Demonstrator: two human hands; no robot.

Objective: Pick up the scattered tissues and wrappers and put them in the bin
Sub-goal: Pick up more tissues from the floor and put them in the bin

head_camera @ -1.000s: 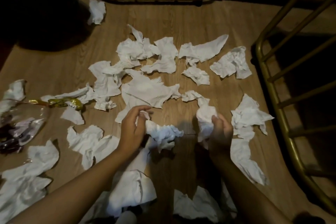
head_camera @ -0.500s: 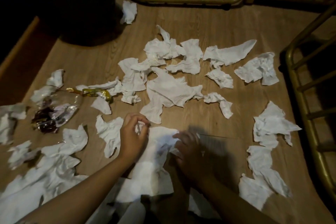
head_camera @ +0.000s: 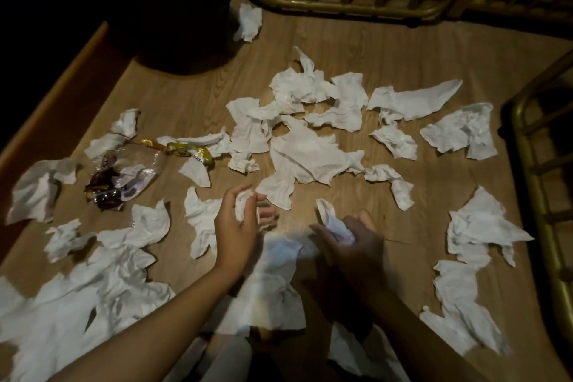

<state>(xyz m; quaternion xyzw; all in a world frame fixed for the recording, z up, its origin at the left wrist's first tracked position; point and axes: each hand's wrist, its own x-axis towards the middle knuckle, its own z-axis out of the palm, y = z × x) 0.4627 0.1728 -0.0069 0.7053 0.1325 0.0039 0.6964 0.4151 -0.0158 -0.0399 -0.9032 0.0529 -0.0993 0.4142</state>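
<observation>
Several crumpled white tissues [head_camera: 310,155] lie scattered over the wooden floor [head_camera: 186,96]. My left hand [head_camera: 238,226] grips a small balled tissue [head_camera: 245,205] near the middle. My right hand [head_camera: 350,242], in shadow, holds another crumpled tissue [head_camera: 333,220]. A large tissue [head_camera: 269,282] hangs blurred between and below both hands. A clear plastic wrapper [head_camera: 124,177] with dark scraps and a gold wrapper [head_camera: 186,150] lie at the left. The dark bin [head_camera: 148,3] stands at the back left.
A brass railing [head_camera: 341,6] runs along the back and another brass rail [head_camera: 539,195] closes the right side. A wooden edge [head_camera: 52,96] borders the floor at the left. One tissue [head_camera: 248,22] lies beside the bin.
The view has swung left, so the bin is more in sight. My right hand has come in toward my left hand with a tissue, and a large tissue now hangs between them.
</observation>
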